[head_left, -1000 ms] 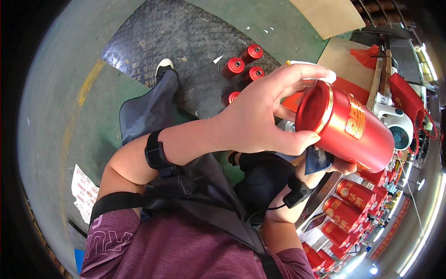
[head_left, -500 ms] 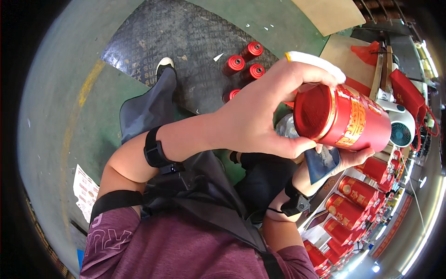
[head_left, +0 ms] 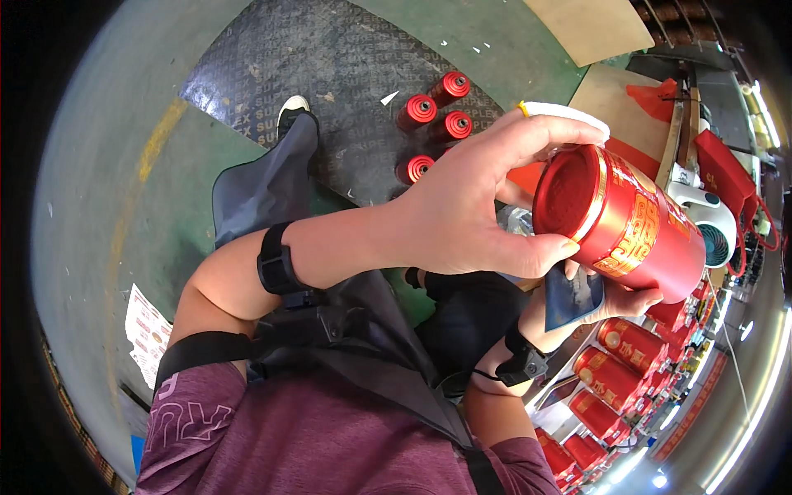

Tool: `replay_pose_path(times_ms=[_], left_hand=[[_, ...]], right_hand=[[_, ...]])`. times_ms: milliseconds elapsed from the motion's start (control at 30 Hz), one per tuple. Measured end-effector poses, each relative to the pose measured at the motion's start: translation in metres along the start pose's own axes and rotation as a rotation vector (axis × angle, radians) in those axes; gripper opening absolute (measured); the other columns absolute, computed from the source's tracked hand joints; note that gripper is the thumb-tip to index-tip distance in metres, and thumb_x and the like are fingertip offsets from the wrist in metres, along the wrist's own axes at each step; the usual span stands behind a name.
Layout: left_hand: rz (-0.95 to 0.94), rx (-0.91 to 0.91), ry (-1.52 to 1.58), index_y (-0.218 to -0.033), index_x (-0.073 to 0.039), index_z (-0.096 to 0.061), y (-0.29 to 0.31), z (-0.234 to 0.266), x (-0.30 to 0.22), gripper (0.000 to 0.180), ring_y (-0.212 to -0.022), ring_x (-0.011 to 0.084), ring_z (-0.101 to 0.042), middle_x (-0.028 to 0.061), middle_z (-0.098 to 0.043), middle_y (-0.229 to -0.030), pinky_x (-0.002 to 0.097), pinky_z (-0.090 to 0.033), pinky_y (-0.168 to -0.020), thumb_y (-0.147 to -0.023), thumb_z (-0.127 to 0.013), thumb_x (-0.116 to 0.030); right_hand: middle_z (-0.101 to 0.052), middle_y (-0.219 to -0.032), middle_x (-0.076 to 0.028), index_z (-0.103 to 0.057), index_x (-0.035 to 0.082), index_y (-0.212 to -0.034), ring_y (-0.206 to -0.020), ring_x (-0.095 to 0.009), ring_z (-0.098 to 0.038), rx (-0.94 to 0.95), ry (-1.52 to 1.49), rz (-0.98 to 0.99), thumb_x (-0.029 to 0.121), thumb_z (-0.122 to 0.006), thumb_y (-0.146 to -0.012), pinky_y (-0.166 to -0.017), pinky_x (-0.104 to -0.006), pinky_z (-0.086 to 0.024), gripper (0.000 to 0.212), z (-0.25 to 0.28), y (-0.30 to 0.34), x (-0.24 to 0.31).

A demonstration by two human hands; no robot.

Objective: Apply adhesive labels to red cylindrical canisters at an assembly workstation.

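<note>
Both hands (head_left: pixel 466 206) (head_left: pixel 617 304) around one smooth, tilted, satin-red cylindrical can (head_left: pixel 639 235), ornately gold-patterned

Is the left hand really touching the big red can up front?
Touching. The head view shows it: the left hand has its thumb tip on the can, at its gold-banded end.

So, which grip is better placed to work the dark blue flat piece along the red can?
Right, probably: the right grip has the dark blue flat piece, close below the red can. The left grip is occupied, thumb and fingers holding the can's end.
</note>
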State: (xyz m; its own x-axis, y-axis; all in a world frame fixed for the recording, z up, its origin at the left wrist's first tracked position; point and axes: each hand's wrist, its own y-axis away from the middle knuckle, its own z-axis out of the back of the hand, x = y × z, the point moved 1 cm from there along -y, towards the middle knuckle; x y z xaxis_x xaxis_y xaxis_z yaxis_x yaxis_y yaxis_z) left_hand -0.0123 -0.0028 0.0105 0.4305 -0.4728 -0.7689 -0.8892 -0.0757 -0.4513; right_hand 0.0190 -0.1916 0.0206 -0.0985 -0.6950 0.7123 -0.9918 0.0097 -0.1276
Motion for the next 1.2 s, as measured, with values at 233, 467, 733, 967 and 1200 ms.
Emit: replay_pose_path(times_ms=[233,467,733,967,1200], left_hand=[[-0.103,0.004,-0.023,-0.138,-0.006,-0.044,0.001,-0.006,-0.001,0.068,-0.134,0.0256,-0.046,0.0104,-0.041,-0.144,0.0378,-0.054,-0.100,-0.078,-0.075,-0.012],[-0.104,-0.006,-0.021,-0.138,-0.005,-0.044,0.001,-0.004,-0.004,0.066,-0.133,0.0260,-0.046,0.0107,-0.041,-0.144,0.0382,-0.054,-0.101,-0.079,-0.074,-0.012],[-0.034,-0.031,0.039,-0.137,-0.004,-0.044,0.002,-0.003,-0.002,0.064,-0.134,0.0250,-0.046,0.0098,-0.041,-0.145,0.0380,-0.054,-0.100,-0.081,-0.073,-0.013],[0.039,-0.074,0.156,-0.138,-0.002,-0.044,0.001,-0.004,-0.003,0.059,-0.132,0.0225,-0.049,0.0099,-0.043,-0.142,0.0371,-0.049,-0.103,-0.085,-0.070,-0.011],[0.147,-0.149,0.255,-0.134,0.001,-0.046,0.000,-0.003,-0.005,0.054,-0.130,0.0221,-0.051,0.0113,-0.053,-0.132,0.0369,-0.045,-0.106,-0.084,-0.066,-0.008]], right_hand=[[-0.043,-0.150,-0.014,-0.032,0.011,-0.151,-0.136,-0.035,-0.044,-0.020,0.051,0.049,0.070,-0.071,-0.075,-0.113,-0.0573,-0.037,0.104,-0.009,0.005,-0.007],[-0.043,-0.150,-0.014,-0.032,0.010,-0.152,-0.136,-0.037,-0.044,0.012,0.091,0.055,0.073,-0.072,-0.073,-0.113,-0.0573,-0.037,0.108,-0.002,0.001,-0.009],[-0.043,-0.149,-0.014,-0.032,0.011,-0.151,-0.136,-0.037,-0.044,-0.028,0.280,0.067,0.072,-0.073,-0.073,-0.112,-0.0582,-0.039,0.107,-0.007,0.005,-0.006],[-0.046,-0.147,-0.014,-0.034,0.012,-0.150,-0.133,-0.037,-0.048,0.032,0.109,0.010,0.070,-0.074,-0.073,-0.110,-0.0590,-0.041,0.105,-0.008,0.004,-0.005],[-0.047,-0.147,-0.013,-0.036,0.013,-0.150,-0.131,-0.035,-0.050,0.176,-0.115,-0.092,0.071,-0.071,-0.075,-0.107,-0.0579,-0.044,0.101,0.002,0.006,-0.006]])
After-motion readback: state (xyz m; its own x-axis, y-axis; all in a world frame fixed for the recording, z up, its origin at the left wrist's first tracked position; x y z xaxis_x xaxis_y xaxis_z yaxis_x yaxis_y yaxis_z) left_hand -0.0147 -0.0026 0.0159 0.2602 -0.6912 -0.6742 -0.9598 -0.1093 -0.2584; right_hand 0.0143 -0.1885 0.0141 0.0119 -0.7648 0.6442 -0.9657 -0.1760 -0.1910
